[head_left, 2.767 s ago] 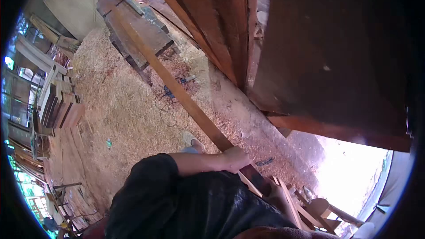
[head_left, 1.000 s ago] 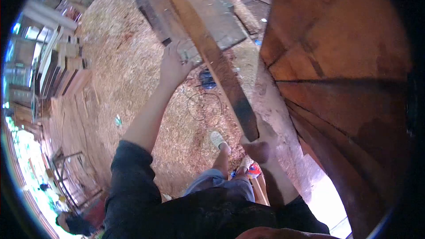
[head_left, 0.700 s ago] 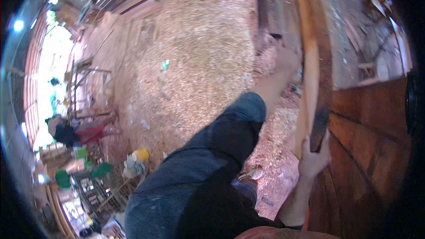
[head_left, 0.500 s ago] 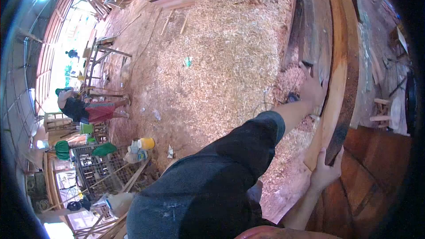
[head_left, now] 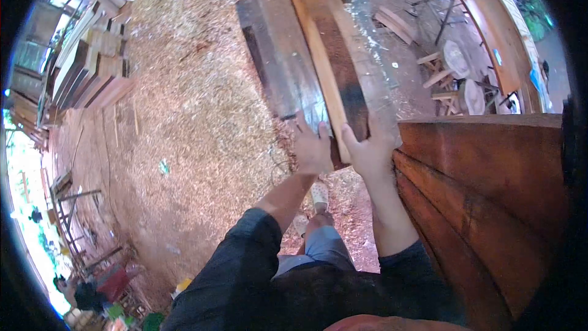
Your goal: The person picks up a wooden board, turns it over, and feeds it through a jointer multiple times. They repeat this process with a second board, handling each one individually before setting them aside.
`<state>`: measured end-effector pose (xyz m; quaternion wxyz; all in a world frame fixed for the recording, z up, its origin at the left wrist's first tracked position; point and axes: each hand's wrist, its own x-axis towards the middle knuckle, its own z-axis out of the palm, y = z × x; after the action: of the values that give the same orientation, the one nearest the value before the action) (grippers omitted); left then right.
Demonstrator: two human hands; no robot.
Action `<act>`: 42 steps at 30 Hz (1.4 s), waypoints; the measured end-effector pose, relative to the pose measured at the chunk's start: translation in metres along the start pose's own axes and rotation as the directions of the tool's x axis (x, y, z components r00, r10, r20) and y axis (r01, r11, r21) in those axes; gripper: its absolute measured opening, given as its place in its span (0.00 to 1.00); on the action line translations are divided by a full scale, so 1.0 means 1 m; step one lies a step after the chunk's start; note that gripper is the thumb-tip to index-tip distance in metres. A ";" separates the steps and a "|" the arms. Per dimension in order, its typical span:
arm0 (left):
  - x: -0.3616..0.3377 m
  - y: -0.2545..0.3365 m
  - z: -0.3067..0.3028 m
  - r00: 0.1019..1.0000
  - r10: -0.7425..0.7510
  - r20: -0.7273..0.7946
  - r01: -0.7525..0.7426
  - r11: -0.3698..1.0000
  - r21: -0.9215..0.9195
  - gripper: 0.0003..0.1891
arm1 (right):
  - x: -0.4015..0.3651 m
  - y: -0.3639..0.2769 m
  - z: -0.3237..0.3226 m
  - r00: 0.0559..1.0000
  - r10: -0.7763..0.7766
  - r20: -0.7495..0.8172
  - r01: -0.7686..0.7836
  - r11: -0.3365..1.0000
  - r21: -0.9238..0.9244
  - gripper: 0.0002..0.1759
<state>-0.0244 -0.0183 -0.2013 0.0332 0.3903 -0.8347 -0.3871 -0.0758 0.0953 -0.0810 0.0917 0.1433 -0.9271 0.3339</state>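
Observation:
A long wooden plank (head_left: pixel 331 89), with a pale edge and a dark brown face, lies lengthwise on a worn workbench (head_left: pixel 275 37). My left hand (head_left: pixel 313 149) is at the near end of the bench, left of the plank. Its fingers are stretched out and apart, and the thumb lies close to the pale edge. At the plank's near end is my right hand (head_left: pixel 372 150), its thumb against the pale edge and its fingers over the right side. Parts of those fingers are hard to make out.
A large reddish-brown wooden panel (head_left: pixel 484 171) stands close on my right. Wood shavings (head_left: pixel 196 122) cover the ground to the left. Stacked boards (head_left: pixel 92 64) are at the far left; small wooden pieces (head_left: pixel 438 67) lie beyond the bench. Another person (head_left: pixel 92 294) is at lower left.
My view has swung to the right. My left hand has come back toward me along the bench, beside my right hand. The right hand stays at the plank's near end.

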 end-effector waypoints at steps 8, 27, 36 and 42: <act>0.011 -0.039 0.027 0.989 0.112 0.097 -0.085 0.965 -0.248 0.43 | 0.097 -0.007 0.051 0.943 0.261 0.207 -0.259 0.965 -0.040 0.40; 0.037 0.027 -0.062 0.823 -0.139 0.551 0.069 0.987 0.147 0.46 | 0.274 -0.047 0.111 0.871 0.272 0.410 -0.309 0.951 0.025 0.42; 0.439 0.062 -0.124 0.833 0.499 -0.241 -0.423 0.853 0.307 0.35 | 0.353 -0.061 0.188 0.970 0.213 0.115 -0.218 0.975 0.033 0.32; 0.684 0.081 -0.081 0.996 0.030 -0.086 -0.027 0.999 0.039 0.55 | 0.414 -0.073 0.236 0.990 0.138 -0.031 -0.140 0.988 -0.059 0.30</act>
<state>-0.5205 -0.4997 -0.2595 0.0672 0.3953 -0.8451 -0.3534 -0.4591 -0.1954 -0.1070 0.0847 0.0710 -0.9434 0.3128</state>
